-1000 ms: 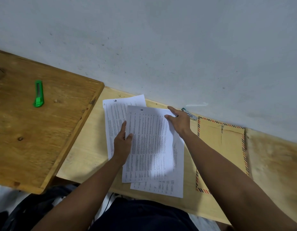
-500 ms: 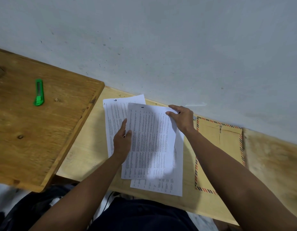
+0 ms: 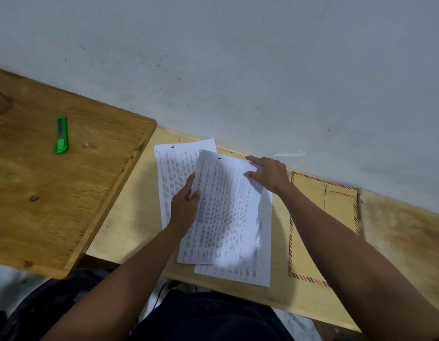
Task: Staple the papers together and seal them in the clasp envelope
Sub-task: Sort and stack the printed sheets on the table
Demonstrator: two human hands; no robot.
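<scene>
Both hands work the papers (image 3: 221, 210): the left hand (image 3: 185, 209) pinches the top sheet's near edge, while the right hand (image 3: 269, 174) lies flat with spread fingers on its far corner, likely squaring the stack for stapling. Just right of that hand lies the envelope (image 3: 334, 207).

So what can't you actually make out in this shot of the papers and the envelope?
- Head view: print on the top sheet is too small to read.
- Envelope: its near right part is covered by the right forearm.
- Stapler: none in view; the right hand may cover it.
- Lower sheets: how many there are, hidden by the top sheet and the left hand.
</scene>
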